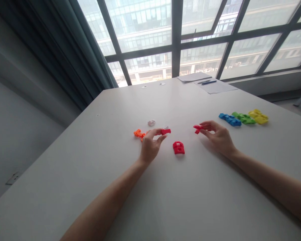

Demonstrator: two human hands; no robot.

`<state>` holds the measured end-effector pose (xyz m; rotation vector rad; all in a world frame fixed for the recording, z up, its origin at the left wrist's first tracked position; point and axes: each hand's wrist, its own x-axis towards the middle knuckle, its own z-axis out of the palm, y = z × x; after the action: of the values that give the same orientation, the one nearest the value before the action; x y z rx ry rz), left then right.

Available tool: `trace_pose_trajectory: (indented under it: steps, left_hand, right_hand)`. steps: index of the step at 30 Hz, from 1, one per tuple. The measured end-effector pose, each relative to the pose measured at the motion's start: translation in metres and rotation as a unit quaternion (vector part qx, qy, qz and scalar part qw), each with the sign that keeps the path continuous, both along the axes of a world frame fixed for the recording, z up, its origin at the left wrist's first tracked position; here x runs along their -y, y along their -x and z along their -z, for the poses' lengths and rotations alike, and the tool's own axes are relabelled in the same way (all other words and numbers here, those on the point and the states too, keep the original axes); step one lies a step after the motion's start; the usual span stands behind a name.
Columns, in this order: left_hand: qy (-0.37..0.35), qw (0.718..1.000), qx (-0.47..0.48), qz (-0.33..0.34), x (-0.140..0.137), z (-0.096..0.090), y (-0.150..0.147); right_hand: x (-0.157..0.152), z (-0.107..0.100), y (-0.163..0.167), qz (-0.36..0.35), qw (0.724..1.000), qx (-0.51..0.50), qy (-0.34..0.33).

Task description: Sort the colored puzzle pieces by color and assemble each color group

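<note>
My left hand [150, 147] pinches a small red plastic piece [166, 131] between thumb and fingers, just above the table. In my right hand [217, 136] is another red plastic piece [197, 128], gripped at the fingertips. Between the hands and nearer to me, a red block with square openings [179, 148] lies on the white table [180, 194]. Orange plastic pieces [138, 134] lie beside my left hand, partly covered by it. Behind that hand are a pale translucent piece [151, 123] and some whitish pieces, mostly hidden.
Blue [230, 119], green [243, 118] and yellow pieces [258, 116] lie in rows at the right. Papers [215, 86] with pens [208, 82] rest at the far edge, below the window. A dark curtain [72, 50] hangs at the left.
</note>
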<state>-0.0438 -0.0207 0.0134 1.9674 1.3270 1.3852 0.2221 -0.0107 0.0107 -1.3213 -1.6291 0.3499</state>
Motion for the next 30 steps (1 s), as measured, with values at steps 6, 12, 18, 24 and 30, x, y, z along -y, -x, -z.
trace_pose_trajectory:
  steps: [6,12,18,24,30]
  left_hand:
    - [-0.008,0.997,-0.065,0.038,0.003,0.002,-0.004]
    - [-0.042,0.993,-0.1,0.047,0.002,0.005,-0.006]
    - [-0.081,0.991,-0.084,0.071,0.005,0.004,-0.008]
    - [-0.071,0.982,-0.098,0.148,0.01,0.001,-0.01]
    - [-0.058,0.972,-0.099,0.204,0.01,-0.001,-0.008]
  right_hand:
    - [0.001,0.004,0.002,-0.056,0.994,0.092,0.027]
    - [0.0,0.008,0.004,-0.059,0.98,0.185,-0.049]
    - [0.02,0.001,0.023,-0.146,0.961,0.199,-0.127]
    - [0.028,-0.003,0.028,-0.196,0.951,0.197,-0.137]
    - [0.028,-0.005,0.027,-0.224,0.95,0.185,-0.112]
